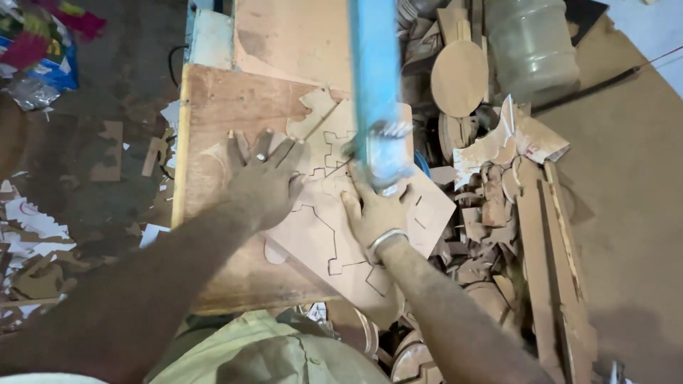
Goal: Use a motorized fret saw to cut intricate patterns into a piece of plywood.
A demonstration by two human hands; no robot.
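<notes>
Beside the flat hands [267,186] [375,211], offcuts [491,206] crowd the board [320,235].

- My left hand [265,186] wears a silvery ring on one finger.
- My right hand [375,213] has a pale metal bangle at the wrist.
- Bare, dusty forearms; pale green garment below.

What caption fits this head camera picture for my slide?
Both hands, left hand and right hand, press a thin board marked with outlines flat beneath a blue saw arm.
</notes>
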